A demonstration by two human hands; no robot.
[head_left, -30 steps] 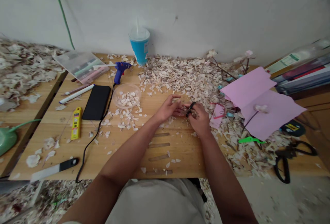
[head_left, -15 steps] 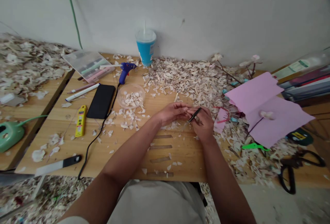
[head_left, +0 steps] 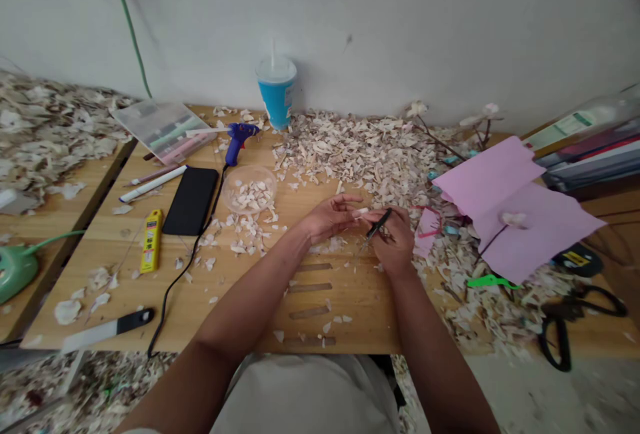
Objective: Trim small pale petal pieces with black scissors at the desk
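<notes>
1. Pale piece (head_left: 361, 212) in hand, above the middle of a wooden table (head_left: 360, 301), whose front edge runs just before the person's body.
2. A broad heap of pale flakes (head_left: 350, 147) spreads along the back of the table by the wall and down its right side.
3. Pink sheets (head_left: 540, 221) lie over the flakes on the right, a white tuft on a dark stem resting on them.
4. The left hand (head_left: 333, 219) has thumb and forefinger closed in a pinch on the pale piece, the other fingers loosely extended.
5. The right hand (head_left: 396, 241) curls around a black-handled tool (head_left: 381, 222); whether its fingertips also touch the piece, I cannot tell.
6. A black phone (head_left: 190, 201) lies left of a clear dish (head_left: 250, 172) holding more flakes.
7. The tool is tilted, its thin tip pointing down and leftward, indistinct.
8. Smallest, the pale piece sits just left of the tool.
</notes>
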